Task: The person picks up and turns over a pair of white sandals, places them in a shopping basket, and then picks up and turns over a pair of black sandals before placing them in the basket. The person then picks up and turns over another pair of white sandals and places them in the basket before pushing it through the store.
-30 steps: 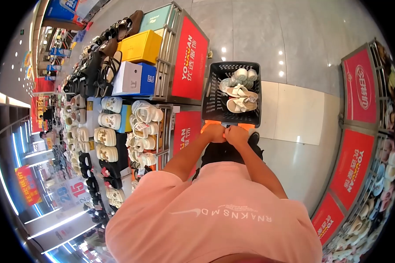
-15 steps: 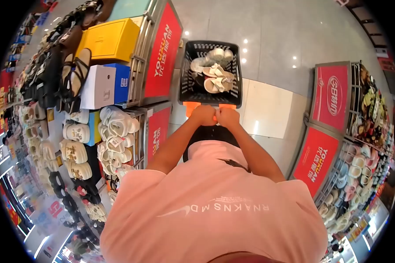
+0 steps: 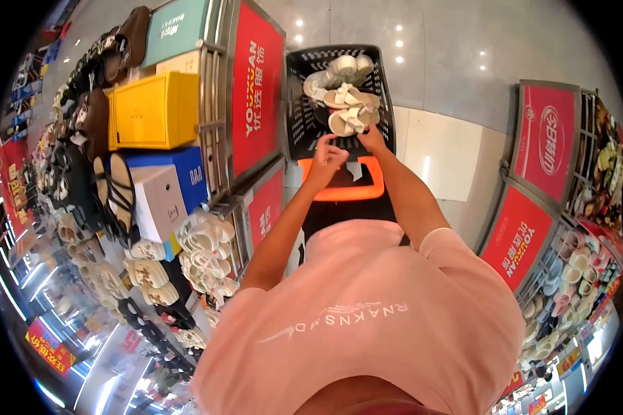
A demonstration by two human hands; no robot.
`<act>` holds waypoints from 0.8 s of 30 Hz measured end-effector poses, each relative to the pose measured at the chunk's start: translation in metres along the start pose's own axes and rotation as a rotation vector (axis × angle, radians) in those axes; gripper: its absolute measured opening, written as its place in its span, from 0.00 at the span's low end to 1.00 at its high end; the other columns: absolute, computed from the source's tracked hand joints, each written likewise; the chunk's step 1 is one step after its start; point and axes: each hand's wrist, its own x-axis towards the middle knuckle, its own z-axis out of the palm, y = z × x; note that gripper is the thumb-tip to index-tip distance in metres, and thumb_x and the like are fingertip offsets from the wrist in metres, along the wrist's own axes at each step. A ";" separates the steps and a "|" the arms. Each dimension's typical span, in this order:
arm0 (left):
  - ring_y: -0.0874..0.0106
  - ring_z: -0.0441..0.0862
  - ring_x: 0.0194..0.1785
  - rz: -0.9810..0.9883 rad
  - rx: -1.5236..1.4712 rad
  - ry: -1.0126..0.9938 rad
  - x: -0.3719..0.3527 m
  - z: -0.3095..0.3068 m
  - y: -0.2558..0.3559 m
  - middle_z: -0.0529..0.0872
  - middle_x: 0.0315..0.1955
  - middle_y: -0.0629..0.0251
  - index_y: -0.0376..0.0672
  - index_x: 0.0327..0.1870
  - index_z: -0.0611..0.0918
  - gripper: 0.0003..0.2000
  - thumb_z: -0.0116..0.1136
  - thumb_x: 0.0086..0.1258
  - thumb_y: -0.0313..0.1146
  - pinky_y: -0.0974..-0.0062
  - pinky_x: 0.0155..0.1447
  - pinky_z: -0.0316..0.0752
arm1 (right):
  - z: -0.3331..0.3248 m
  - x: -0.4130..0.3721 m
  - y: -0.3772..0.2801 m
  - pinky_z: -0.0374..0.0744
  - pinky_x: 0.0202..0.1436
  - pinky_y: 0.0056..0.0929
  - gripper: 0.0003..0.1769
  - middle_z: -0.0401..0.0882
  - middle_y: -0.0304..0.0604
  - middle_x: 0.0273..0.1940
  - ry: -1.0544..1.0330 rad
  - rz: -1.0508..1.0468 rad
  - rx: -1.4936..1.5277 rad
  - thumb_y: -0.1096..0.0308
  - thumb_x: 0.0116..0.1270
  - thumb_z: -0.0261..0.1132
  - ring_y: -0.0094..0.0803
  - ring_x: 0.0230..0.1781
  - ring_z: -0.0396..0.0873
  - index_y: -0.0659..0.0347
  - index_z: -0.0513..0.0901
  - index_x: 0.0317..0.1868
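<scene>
A black slatted shopping basket [image 3: 387,104] with an orange handle [image 3: 377,181] stands in front of me. In it lies a pair of cream sandals with bow straps [image 3: 353,119], beside a pair of whitish shoes [image 3: 349,66] at the far end. My left hand [image 3: 329,158] hovers over the near rim, its fingers loosely bent and apart, holding nothing. Over the near right corner, my right hand [image 3: 372,142] reaches in with thumb and fingers apart, fingertips right at the heel end of the nearer sandal. Neither hand is on the handle.
At left, a metal rack with a red sign [image 3: 256,90] carries a yellow box [image 3: 152,111], a white box [image 3: 160,200], black sandals [image 3: 121,197] and rows of pale shoes [image 3: 204,249]. Another rack with red signs [image 3: 543,138] and more footwear stands at right. Grey tiled floor lies ahead.
Both hands have let go of the orange handle and moved forward over the basket. The handle now lies folded toward me. The view has shifted slightly, with the racks appearing moved.
</scene>
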 end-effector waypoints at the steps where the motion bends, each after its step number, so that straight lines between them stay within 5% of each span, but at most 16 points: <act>1: 0.74 0.80 0.41 -0.110 0.030 0.153 0.020 -0.004 0.006 0.80 0.40 0.65 0.45 0.65 0.65 0.31 0.67 0.67 0.43 0.75 0.40 0.77 | -0.002 0.016 -0.005 0.79 0.51 0.43 0.28 0.83 0.56 0.47 -0.035 0.049 -0.011 0.56 0.55 0.70 0.52 0.49 0.82 0.57 0.73 0.54; 2: 0.72 0.82 0.44 -0.232 0.062 0.304 0.034 -0.010 0.010 0.81 0.43 0.63 0.44 0.66 0.64 0.31 0.66 0.68 0.43 0.74 0.42 0.79 | 0.001 0.027 -0.008 0.75 0.61 0.46 0.32 0.82 0.58 0.52 -0.075 0.112 -0.019 0.54 0.54 0.70 0.56 0.57 0.78 0.55 0.73 0.59; 7: 0.76 0.78 0.37 -0.166 0.315 0.476 0.133 -0.055 -0.056 0.80 0.38 0.65 0.45 0.67 0.63 0.33 0.68 0.67 0.44 0.74 0.35 0.75 | -0.001 0.081 -0.029 0.74 0.63 0.47 0.42 0.80 0.57 0.56 -0.120 0.139 -0.023 0.56 0.52 0.73 0.53 0.60 0.77 0.48 0.66 0.67; 9: 0.73 0.78 0.39 -0.349 0.392 0.481 0.177 -0.065 -0.088 0.80 0.39 0.64 0.46 0.71 0.60 0.39 0.69 0.65 0.47 0.71 0.38 0.76 | 0.006 0.102 -0.027 0.73 0.64 0.47 0.46 0.77 0.57 0.60 -0.088 0.173 0.027 0.56 0.51 0.73 0.54 0.62 0.75 0.44 0.64 0.70; 11: 0.65 0.80 0.47 -0.552 0.331 0.416 0.198 -0.052 -0.085 0.82 0.49 0.56 0.43 0.72 0.62 0.42 0.69 0.62 0.51 0.64 0.50 0.77 | 0.036 0.133 0.005 0.73 0.65 0.44 0.53 0.76 0.57 0.62 -0.269 0.207 0.092 0.56 0.47 0.77 0.52 0.64 0.74 0.50 0.61 0.74; 14: 0.61 0.82 0.49 -0.449 0.894 0.287 0.246 -0.082 -0.183 0.85 0.45 0.53 0.38 0.68 0.70 0.41 0.72 0.57 0.52 0.67 0.59 0.74 | 0.044 0.165 0.005 0.70 0.68 0.40 0.52 0.74 0.56 0.64 -0.273 -0.040 0.043 0.56 0.46 0.79 0.46 0.67 0.71 0.60 0.66 0.71; 16: 0.69 0.80 0.50 -0.573 0.325 0.283 0.258 -0.063 -0.172 0.83 0.50 0.61 0.37 0.60 0.75 0.32 0.72 0.59 0.46 0.72 0.59 0.74 | 0.049 0.173 0.007 0.70 0.69 0.39 0.47 0.74 0.56 0.63 -0.370 -0.007 0.175 0.57 0.49 0.77 0.45 0.66 0.71 0.62 0.69 0.69; 18: 0.68 0.80 0.55 -0.547 0.295 0.204 0.261 -0.055 -0.158 0.82 0.52 0.60 0.40 0.64 0.72 0.33 0.70 0.62 0.49 0.71 0.55 0.77 | 0.010 0.173 -0.035 0.73 0.65 0.38 0.40 0.77 0.55 0.60 -0.580 0.207 0.218 0.59 0.53 0.74 0.43 0.63 0.74 0.63 0.71 0.66; 20: 0.67 0.81 0.52 -0.437 0.017 0.314 0.272 -0.053 -0.169 0.81 0.53 0.61 0.43 0.64 0.71 0.26 0.60 0.72 0.48 0.64 0.54 0.78 | 0.003 0.180 -0.041 0.78 0.54 0.34 0.29 0.82 0.49 0.53 -0.281 0.010 0.159 0.60 0.60 0.68 0.35 0.52 0.80 0.65 0.78 0.60; 22: 0.68 0.80 0.52 -0.473 -0.328 0.329 0.267 -0.038 -0.101 0.80 0.53 0.62 0.45 0.62 0.72 0.22 0.53 0.76 0.49 0.63 0.51 0.79 | 0.003 0.213 -0.034 0.80 0.47 0.31 0.25 0.83 0.44 0.47 -0.376 0.143 0.403 0.64 0.65 0.64 0.30 0.45 0.80 0.62 0.77 0.62; 24: 0.69 0.81 0.49 -0.508 -0.094 0.297 0.274 -0.056 -0.098 0.81 0.50 0.63 0.46 0.61 0.73 0.23 0.51 0.76 0.52 0.63 0.48 0.79 | -0.011 0.219 -0.049 0.80 0.42 0.29 0.25 0.82 0.41 0.46 -0.261 0.193 0.597 0.63 0.67 0.63 0.29 0.39 0.81 0.59 0.75 0.64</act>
